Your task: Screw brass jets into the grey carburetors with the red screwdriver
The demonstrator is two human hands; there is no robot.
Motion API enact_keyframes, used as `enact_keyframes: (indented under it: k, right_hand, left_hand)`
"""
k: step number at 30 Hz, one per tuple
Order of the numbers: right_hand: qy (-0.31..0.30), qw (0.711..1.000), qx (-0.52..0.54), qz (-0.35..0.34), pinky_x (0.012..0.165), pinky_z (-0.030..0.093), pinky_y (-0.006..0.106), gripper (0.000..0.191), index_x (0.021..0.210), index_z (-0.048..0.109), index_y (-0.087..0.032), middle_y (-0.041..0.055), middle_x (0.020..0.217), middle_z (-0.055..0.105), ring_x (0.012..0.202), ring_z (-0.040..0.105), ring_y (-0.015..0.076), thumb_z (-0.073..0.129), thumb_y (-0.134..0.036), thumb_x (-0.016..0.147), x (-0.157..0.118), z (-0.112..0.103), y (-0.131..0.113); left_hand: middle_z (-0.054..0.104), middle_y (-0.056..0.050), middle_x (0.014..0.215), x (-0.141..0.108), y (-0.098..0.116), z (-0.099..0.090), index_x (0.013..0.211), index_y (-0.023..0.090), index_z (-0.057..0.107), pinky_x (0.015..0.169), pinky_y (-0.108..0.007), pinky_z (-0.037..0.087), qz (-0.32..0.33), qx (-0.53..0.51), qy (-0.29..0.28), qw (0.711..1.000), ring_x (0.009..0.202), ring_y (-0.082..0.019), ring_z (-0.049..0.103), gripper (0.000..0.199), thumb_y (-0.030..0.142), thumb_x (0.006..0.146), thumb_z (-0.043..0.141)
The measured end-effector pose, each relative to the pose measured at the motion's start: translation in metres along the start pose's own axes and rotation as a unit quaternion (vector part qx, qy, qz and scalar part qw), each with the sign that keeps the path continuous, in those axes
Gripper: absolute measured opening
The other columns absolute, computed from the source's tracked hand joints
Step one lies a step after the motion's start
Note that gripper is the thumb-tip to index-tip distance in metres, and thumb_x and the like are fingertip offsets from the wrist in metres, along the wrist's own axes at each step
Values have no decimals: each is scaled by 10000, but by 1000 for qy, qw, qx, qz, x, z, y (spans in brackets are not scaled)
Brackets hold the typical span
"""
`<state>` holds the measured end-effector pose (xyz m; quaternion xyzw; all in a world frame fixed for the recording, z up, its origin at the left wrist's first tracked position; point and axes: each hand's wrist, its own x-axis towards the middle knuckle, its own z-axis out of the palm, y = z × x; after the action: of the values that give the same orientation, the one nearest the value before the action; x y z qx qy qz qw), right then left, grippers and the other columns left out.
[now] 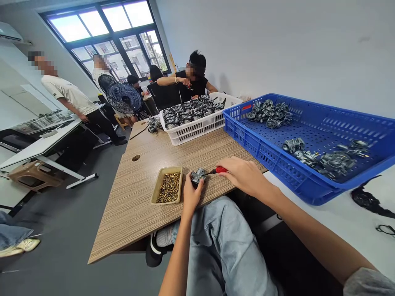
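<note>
Head view: denim-clad legs (222, 238) were nearest, partly under the edge of a wood-grained table (123, 213).
Left hand (192, 192): its fingers were closed around a small metal part (198, 173), which sat over the table's near edge area, right of the tub.
Right hand (242, 172): its fingers were curled tight on the red handle of a screwdriver (221, 169).
Screwdriver shaft (210, 172): it pointed leftward to the metal part; the tip's exact contact was too small to tell.
Tub (153, 192): pale yellow, it held many brass pieces (169, 187).
Blue crate (256, 148): standing to the right, it held two loose groups of metal castings (331, 159).
White crate (197, 135): farther along the table, it was heaped with similar parts (193, 111).
Co-worker (197, 84): in a black top, this person sat beyond the white crate.
Fan (125, 98): dark, it stood before a person in a pale shirt (97, 76).
Window (115, 35): dark-framed, it filled much of the back wall.
</note>
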<state>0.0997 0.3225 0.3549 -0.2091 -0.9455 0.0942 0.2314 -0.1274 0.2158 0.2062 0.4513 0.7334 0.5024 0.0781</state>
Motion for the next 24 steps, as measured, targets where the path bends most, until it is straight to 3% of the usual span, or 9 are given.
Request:
enact_keyframes:
  k: [9, 18, 24]
  right_hand:
    - [-5, 1000, 11, -8, 856, 492, 307, 128, 1168, 668, -242, 46, 1150, 746, 1085, 664, 212, 582, -287, 1085, 1, 2, -1]
    - [-6, 1000, -15, -6, 773, 466, 300, 129, 1087, 629, -225, 52, 1054, 727, 998, 674, 217, 561, -334, 1094, 1, 5, -4]
    - [-5, 1000, -27, 6, 692, 444, 299, 203, 1177, 610, -221, 63, 1111, 752, 973, 726, 232, 524, -391, 1108, 1, 12, -6]
  left_hand:
    - [697, -135, 1316, 0, 0, 0, 1434, 212, 508, 1067, -420, 502, 3, 9, 4, 1000, 1195, -275, 667, 539, 453, 980, 670]
    - [673, -153, 1385, -1, -2, 1, 1446, 206, 508, 1127, -441, 475, 5, -6, 4, 1000, 1294, -291, 638, 556, 459, 981, 677]
    - [682, -157, 1352, -1, 1, 0, 1437, 191, 511, 1107, -446, 490, -1, -7, 3, 1000, 1253, -291, 653, 555, 441, 974, 684]
